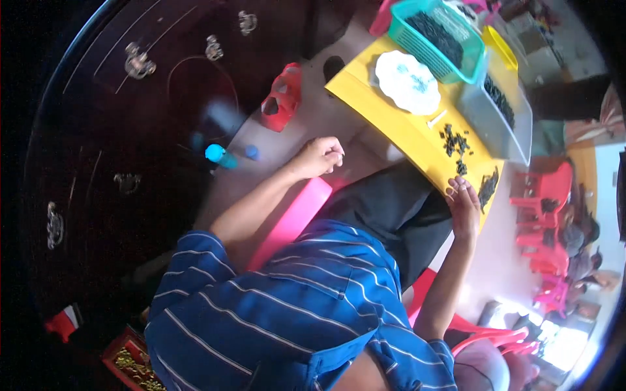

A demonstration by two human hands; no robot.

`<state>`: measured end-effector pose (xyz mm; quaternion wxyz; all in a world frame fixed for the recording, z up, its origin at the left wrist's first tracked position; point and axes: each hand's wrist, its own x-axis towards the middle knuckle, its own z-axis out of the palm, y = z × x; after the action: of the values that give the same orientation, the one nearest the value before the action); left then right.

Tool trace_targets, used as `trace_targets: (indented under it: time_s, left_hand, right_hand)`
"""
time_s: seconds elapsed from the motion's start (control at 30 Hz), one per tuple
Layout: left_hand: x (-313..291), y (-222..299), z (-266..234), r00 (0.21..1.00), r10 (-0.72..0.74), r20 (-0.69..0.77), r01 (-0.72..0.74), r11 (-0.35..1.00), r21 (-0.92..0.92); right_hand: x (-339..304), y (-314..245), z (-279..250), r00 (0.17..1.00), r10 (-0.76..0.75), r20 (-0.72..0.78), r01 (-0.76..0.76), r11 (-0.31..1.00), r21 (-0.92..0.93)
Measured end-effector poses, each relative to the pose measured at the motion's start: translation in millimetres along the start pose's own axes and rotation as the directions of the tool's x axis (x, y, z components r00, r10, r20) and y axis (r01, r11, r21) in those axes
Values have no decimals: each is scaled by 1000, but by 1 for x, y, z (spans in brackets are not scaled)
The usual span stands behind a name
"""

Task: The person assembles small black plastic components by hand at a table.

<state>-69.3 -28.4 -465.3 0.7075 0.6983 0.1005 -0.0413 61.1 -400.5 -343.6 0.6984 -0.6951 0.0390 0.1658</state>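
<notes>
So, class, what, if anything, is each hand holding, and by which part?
It cannot be told: neither the curled left hand nor the right hand, near small black pieces, clearly shows a held thing.

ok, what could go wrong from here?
1. The dark pile lies by the edge of the yellow table, close to the right hand; a brush could knock some off.
2. The small black pieces lie loose near that pile; a careless sweep might mix the two.
</notes>
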Motion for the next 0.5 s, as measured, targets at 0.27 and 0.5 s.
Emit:
trace_targets:
  time_s: [0.27,0.5]
  left_hand:
    - [-5,-90,-28,993,100,60,-97,994,-47]
    - [-17,-126,-16,989,-118,-90,104,984,-145]
  right_hand:
    - [-14,-10,39,999,-15,50,20,994,-105]
    - [-3,6,58,997,47,63,-41,995,-91]
